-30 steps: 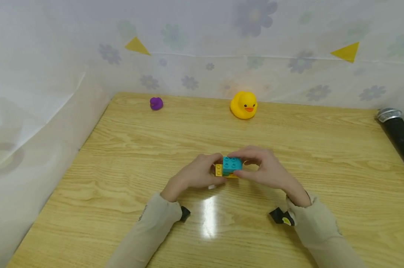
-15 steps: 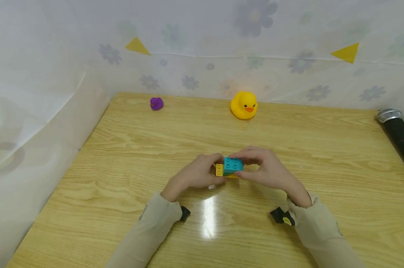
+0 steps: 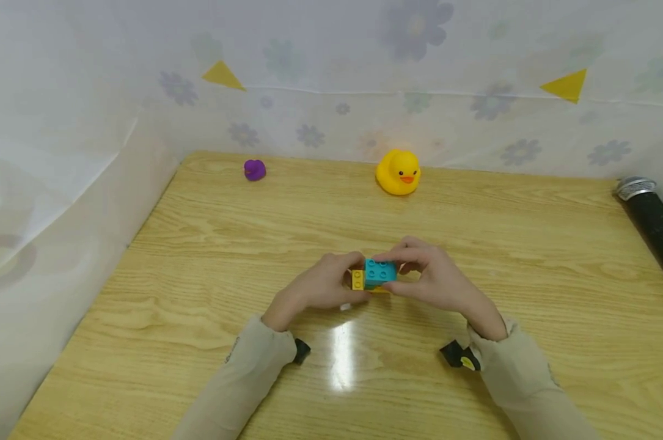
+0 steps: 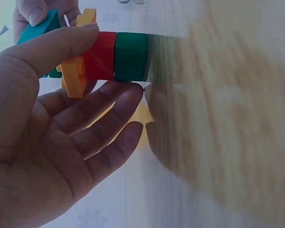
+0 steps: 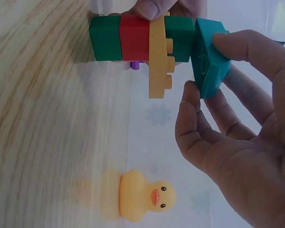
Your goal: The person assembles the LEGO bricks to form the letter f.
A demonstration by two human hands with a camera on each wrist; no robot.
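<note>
A small stack of toy building bricks stands on the wooden table between both hands. In the right wrist view it runs from a green brick (image 5: 105, 39) at the table through a red brick (image 5: 135, 39) and a yellow brick (image 5: 157, 61) to an upper green brick (image 5: 179, 39). My left hand (image 3: 327, 282) grips the stack, thumb on one side and fingers on the other. Thumb and fingers of my right hand (image 3: 435, 276) pinch a teal brick (image 3: 379, 271). That brick tilts against the stack's top; whether it touches the upper green brick, I cannot tell.
At the back of the table (image 3: 227, 226) sit a purple toy duck (image 3: 255, 170) and a larger yellow rubber duck (image 3: 399, 173). A black microphone (image 3: 652, 223) lies at the right edge. A small white piece (image 3: 345, 307) is near the left fingers.
The teal brick has tilted slightly and covers more of the green brick beneath it in the head view. Both hands stay almost where they were.
</note>
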